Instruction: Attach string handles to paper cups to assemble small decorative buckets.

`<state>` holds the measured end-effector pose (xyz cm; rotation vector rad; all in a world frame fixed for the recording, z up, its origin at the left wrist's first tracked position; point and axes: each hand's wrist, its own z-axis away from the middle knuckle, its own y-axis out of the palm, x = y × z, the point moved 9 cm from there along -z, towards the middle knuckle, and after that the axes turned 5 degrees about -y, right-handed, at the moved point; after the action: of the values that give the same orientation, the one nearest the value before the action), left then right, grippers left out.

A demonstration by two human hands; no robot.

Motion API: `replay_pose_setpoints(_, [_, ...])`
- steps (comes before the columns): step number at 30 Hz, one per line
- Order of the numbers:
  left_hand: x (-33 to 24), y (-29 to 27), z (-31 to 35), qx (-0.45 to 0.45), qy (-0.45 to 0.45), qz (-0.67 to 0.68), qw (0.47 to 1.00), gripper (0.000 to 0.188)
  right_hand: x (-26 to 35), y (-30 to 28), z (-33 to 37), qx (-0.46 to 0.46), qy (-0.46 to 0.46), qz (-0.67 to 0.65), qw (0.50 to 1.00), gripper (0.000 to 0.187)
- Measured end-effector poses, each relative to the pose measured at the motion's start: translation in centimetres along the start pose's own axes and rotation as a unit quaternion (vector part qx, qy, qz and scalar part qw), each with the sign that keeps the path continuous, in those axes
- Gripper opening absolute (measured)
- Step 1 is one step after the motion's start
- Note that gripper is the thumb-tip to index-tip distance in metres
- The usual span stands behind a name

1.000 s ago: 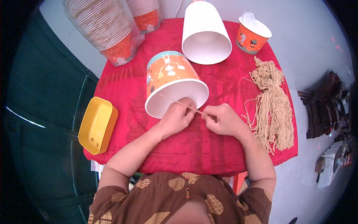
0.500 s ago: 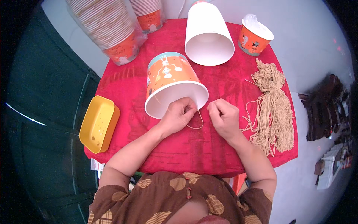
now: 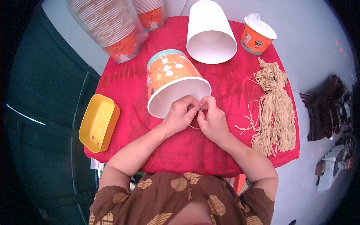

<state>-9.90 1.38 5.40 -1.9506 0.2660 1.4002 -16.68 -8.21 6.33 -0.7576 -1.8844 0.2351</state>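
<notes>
The orange cup [image 3: 174, 69] lies tipped at eleven o'clock from the hands, string [image 3: 193, 127] already attached or resting at its mouth's nine o'clock. The left hand [image 3: 182, 113] pinches that string; the right hand [image 3: 213, 119] meets it, fingertips bunched (whether on string, I cannot tell). The strand looks only part-worked; the white cup [image 3: 210, 22], at twelve, shows none.
</notes>
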Motion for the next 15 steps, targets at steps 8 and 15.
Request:
replay_pose_setpoints(8, [1.5, 0.0, -0.1, 0.0, -0.058, 0.039, 0.998, 0.006, 0.3, -0.3, -0.2, 0.01, -0.051, 0.082, 0.995, 0.02])
replay_pose_setpoints(15, [2.0, 0.0, -0.3, -0.001, -0.125, 0.059, 0.99, 0.009, 0.8, -0.2, -0.1, 0.027, -0.077, 0.115, 0.99, 0.016])
